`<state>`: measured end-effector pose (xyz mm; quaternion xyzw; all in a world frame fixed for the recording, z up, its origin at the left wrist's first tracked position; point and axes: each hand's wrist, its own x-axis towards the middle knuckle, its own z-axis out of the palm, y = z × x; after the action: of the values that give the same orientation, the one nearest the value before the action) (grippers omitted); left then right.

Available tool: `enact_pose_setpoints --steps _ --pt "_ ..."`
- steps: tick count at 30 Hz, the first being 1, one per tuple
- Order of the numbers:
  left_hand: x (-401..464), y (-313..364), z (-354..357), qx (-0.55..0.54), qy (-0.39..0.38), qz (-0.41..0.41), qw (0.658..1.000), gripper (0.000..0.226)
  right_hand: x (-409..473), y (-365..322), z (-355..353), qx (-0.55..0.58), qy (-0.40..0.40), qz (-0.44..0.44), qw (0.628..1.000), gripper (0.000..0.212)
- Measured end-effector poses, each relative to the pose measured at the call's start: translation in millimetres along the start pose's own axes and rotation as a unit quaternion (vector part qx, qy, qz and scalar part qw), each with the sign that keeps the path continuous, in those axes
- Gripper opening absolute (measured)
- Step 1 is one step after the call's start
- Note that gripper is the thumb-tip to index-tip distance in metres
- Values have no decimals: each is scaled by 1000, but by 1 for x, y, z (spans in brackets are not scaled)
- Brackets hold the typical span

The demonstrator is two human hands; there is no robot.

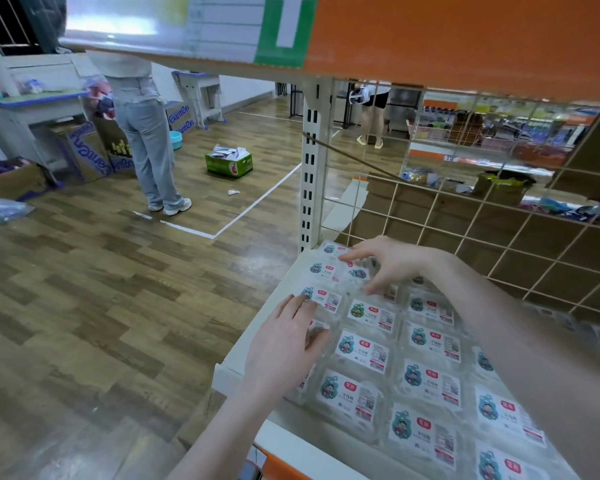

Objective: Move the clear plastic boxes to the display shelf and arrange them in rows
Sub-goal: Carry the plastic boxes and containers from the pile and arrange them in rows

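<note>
While a person in pale jeans (142, 133) stands at the upper left of the frame beside printed cardboard cartons (84, 150), a green carton (228, 163) sits on the wooden floor (101, 289) further right, near a white tape line (257, 202). At lower centre, the left hand (284, 344) lies flat with straight fingers pressing on the tops of the clear plastic boxes (361, 355) along the left edge of the display shelf (243, 341); it grips nothing. These boxes, each bearing a white label with a cartoon figure, stand in rows touching one another across the shelf surface, from its far left corner to the lower right of the frame. Right of centre, the right hand (385, 261) reaches over the far rows, fingers spread and bent downward, fingertips touching box lids; whether it has hold of a box cannot be determined. A white slotted upright (310, 168) rises behind the shelf corner. A wire grid panel (482, 220) backs the shelf at right, beneath an orange board (465, 36) at the upper right.
</note>
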<state>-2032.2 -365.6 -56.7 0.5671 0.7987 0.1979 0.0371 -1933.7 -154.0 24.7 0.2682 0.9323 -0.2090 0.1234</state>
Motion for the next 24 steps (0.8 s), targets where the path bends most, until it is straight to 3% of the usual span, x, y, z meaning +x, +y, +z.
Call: enact_pose_setpoints --steps 5,8,12,15,18,24 --pt "0 0 1 -8 12 2 1000 62 -2 -8 19 -127 122 88 980 80" --pt "-1 2 1 -20 29 5 999 78 -1 -10 27 -170 148 103 969 80" --pt "-1 1 3 -15 32 4 999 85 -5 -3 21 -94 98 67 989 76" --pt "-1 1 3 -8 23 -3 1000 88 -8 0 15 2 77 20 997 62" --pt "-1 2 2 -10 16 -8 1000 90 -4 2 17 32 119 3 992 49" --pt "-1 1 1 -7 6 -3 1000 81 19 -5 30 -38 232 64 970 51"
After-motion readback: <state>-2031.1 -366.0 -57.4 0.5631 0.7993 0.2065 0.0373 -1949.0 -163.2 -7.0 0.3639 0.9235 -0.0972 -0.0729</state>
